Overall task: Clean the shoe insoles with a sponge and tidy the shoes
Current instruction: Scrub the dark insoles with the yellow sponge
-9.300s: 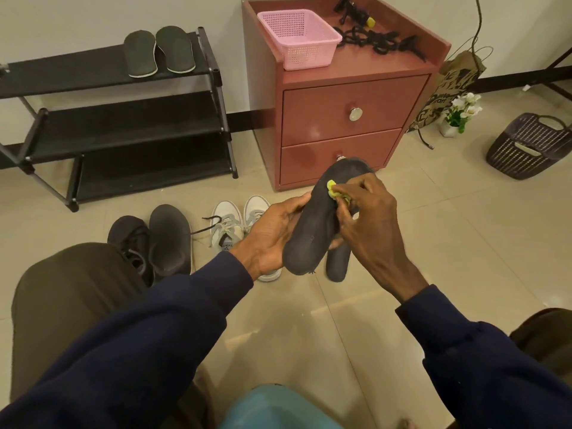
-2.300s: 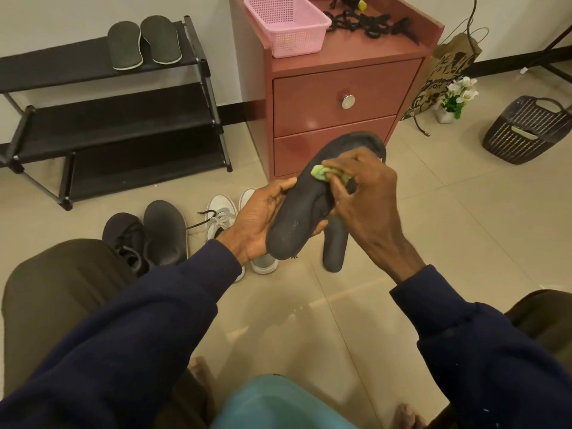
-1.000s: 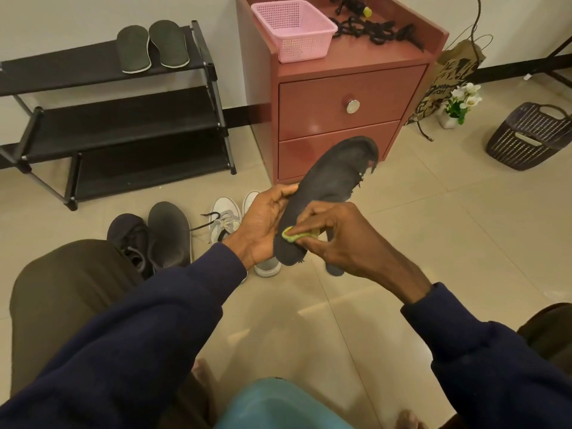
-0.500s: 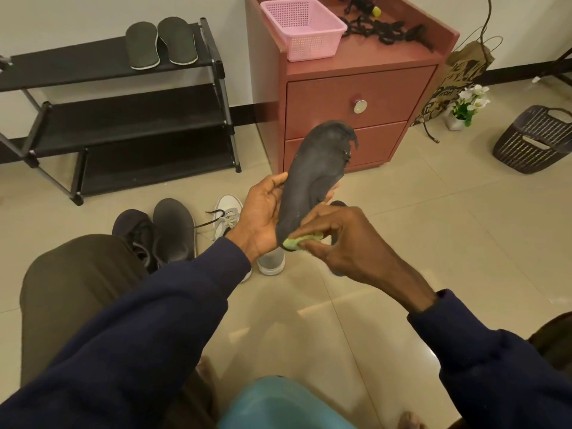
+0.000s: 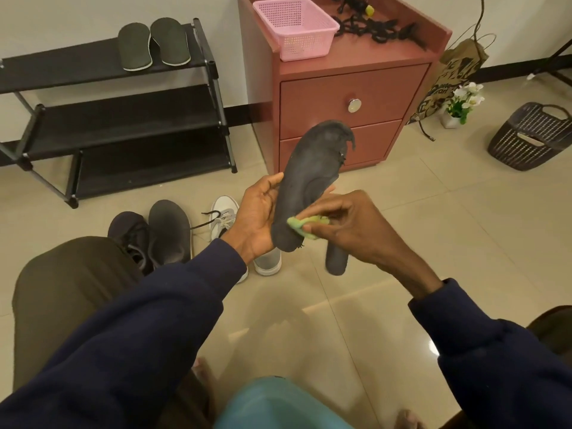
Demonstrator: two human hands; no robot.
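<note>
Grips a worn, dark grey foam insole in mid-air at the centre of view with the left hand: thumb curled along the edge at its 9 o'clock, fingertips showing past the far edge at 3 o'clock. Stands heel low and toe high, long axis from about 7 o'clock up to 1 o'clock, frayed toe end in front of the reddish-brown drawer cabinet.

Pinches a small yellow-green sponge between thumb and curled fingers of the right hand, pressed against the heel part of the insole. Reaches in from 4 o'clock, so right hand nearest the heel, left hand at the waist.

Judged: wiping under way, with the whole length toward 1 o'clock open to the sponge; next stroke best run along that axis, left hand bracing from behind.

On the tiled floor toward 6 o'clock, a second dark insole, partly hidden by the right hand. At 10 o'clock, two grey-green insoles on the top shelf of a black shoe rack. At 8 o'clock, dark shoes and white sneakers on the floor.
</note>
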